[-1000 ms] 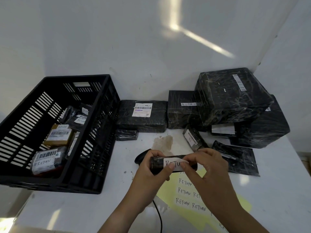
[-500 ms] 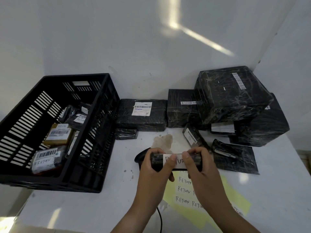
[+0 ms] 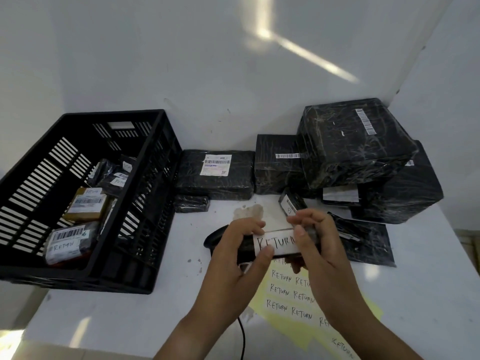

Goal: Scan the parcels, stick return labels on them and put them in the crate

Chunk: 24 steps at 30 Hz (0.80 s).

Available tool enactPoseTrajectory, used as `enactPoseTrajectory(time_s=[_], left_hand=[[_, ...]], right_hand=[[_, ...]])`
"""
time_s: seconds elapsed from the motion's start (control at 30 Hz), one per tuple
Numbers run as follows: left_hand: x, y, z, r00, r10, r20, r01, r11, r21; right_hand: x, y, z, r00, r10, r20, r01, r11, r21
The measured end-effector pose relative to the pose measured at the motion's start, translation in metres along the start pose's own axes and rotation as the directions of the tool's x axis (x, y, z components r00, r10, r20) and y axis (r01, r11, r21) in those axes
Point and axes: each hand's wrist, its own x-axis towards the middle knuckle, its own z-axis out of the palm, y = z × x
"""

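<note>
Black-wrapped little parcel lying 9-to-3, left hand and right hand fingers gripping it; black slatted crate at 10 o'clock, left's nearer.

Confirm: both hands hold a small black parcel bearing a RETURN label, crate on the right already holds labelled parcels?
Wrong side: the head view shows the crate on the left. Otherwise right: left hand and right hand hold the small black parcel with its RETURN label, and labelled parcels lie in the crate.
</note>
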Motion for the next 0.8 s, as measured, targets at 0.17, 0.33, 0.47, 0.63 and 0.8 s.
enactPoseTrajectory(time_s=[0.17,0.33,0.47,0.63,0.8], left_hand=[[0.008,0.007,-0.006,0.991,-0.109,0.082,0.11,0.994,-0.009],[0.008,0.008,-0.002,0.972,-0.155,0.175,0.167,0.985,-0.053],[0.005,0.009,0.007,0.972,-0.188,0.141,0.206,0.97,-0.131],[0.007,0.003,0.012,0.993,-0.114,0.005,0.114,0.987,-0.113],[0.012,-0.013,-0.008,1.0,-0.004,-0.021,0.006,0.997,0.073]], right_hand=[[-0.004,-0.002,-0.011,0.99,-0.119,0.069,0.129,0.978,-0.162],[0.001,0.006,-0.026,0.985,-0.108,0.136,0.134,0.972,-0.193],[0.002,0.005,-0.032,0.985,-0.035,0.17,0.054,0.993,-0.109],[0.012,0.009,-0.029,0.995,0.054,0.08,-0.054,0.999,-0.007],[0.021,0.017,-0.017,0.984,0.179,-0.008,-0.178,0.982,0.07]])
